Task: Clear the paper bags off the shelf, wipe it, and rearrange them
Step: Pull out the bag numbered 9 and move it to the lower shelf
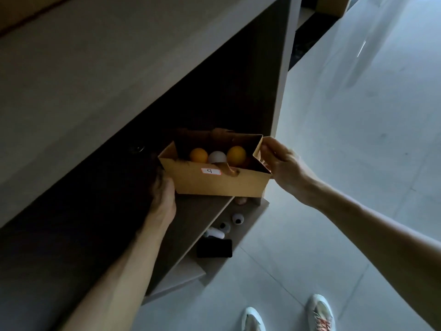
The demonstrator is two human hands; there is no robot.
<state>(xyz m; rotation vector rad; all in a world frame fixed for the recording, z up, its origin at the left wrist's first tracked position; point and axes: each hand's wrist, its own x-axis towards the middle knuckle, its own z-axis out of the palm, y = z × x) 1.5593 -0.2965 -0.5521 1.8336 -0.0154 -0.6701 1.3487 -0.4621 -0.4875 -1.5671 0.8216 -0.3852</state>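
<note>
paper bag (214, 182) gripped between left hand (164, 194) and right hand (279, 163) fingers, on shelf (191, 220) edge.

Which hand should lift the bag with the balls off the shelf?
Probably both, led by the right hand: it pinches the paper bag's open right rim. The left hand only presses its left side by the shelf.

Looks like a dim storage corner of an office or stockroom: a tall grey-and-dark shelving unit (281, 96) on the left, pale tiled floor (358, 163) right, a numbered paper bag (214, 182) of balls.
</note>
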